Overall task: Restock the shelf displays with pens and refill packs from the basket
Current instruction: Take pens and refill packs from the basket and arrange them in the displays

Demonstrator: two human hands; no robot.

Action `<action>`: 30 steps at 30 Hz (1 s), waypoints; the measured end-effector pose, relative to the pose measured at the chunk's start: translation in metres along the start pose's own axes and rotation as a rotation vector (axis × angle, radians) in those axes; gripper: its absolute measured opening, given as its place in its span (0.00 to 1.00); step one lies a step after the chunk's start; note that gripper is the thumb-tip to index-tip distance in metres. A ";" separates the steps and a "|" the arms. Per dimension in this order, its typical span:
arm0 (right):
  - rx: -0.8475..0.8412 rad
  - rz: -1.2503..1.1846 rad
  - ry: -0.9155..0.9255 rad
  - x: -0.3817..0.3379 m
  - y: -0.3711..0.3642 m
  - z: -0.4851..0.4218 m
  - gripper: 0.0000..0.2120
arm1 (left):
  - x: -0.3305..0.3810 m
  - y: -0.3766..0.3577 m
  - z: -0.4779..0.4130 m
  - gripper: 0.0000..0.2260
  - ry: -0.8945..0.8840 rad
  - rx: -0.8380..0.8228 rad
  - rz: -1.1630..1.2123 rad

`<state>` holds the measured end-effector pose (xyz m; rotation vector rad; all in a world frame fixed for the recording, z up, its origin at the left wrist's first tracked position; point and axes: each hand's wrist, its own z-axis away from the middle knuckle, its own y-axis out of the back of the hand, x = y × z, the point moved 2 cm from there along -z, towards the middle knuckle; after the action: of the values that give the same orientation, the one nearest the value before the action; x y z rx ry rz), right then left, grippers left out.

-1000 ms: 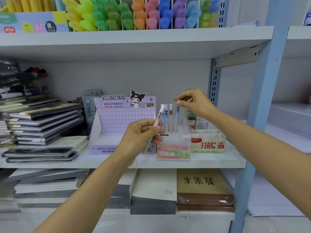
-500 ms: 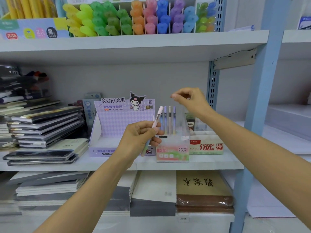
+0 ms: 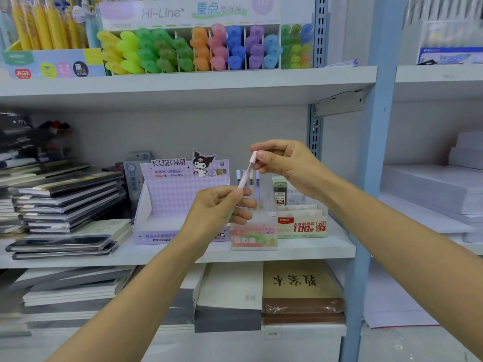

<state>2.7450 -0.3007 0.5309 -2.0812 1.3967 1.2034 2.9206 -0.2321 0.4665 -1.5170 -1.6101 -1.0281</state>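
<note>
Grey metal shelving fills the view, and the work is at its middle shelf (image 3: 313, 248). A pink pen (image 3: 245, 177) hangs slantwise in the air just in front of that shelf, cap end up, held between both hands. The left hand (image 3: 217, 207) has its fingers curled round the lower barrel. The right hand (image 3: 285, 165) pinches the cap end between thumb and forefinger.

Just behind and below the pen stands a clear box (image 3: 254, 237) marked Fruit Soda, with a few pens (image 3: 238, 176) upright in it. To its left is the purple Kuromi box (image 3: 180, 202); on its other side is a lead box (image 3: 303, 227) with a small green pack standing behind it. Stacked notebooks (image 3: 65, 202) lie further left, and highlighters (image 3: 198, 48) fill the shelf above. The basket is not in view.

This looks like a hand-over: one pen passing from the left hand to the right so it can go into the clear box. Next, the left hand should let go once the right has a sure pinch. The right hand then needs to turn the pen upright, line it up with a free place beside the pens, and lower it straight in. The clear box looks light, so a sideways nudge could shift it or tip its neighbours.
</note>
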 end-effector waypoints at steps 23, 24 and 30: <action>0.344 0.790 0.056 0.048 0.013 -0.021 0.02 | -0.050 -0.001 0.020 0.24 -0.502 -0.111 -1.122; 0.339 0.820 0.059 0.050 0.012 -0.021 0.02 | -0.051 -0.001 0.020 0.24 -0.504 -0.109 -1.123; 0.306 0.982 0.003 0.042 0.024 -0.030 0.02 | -0.055 -0.002 0.019 0.23 -0.533 -0.085 -1.091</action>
<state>2.7430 -0.3559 0.5181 -1.1574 2.5337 1.1525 2.9241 -0.2401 0.4088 -0.9206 -2.9478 -1.2742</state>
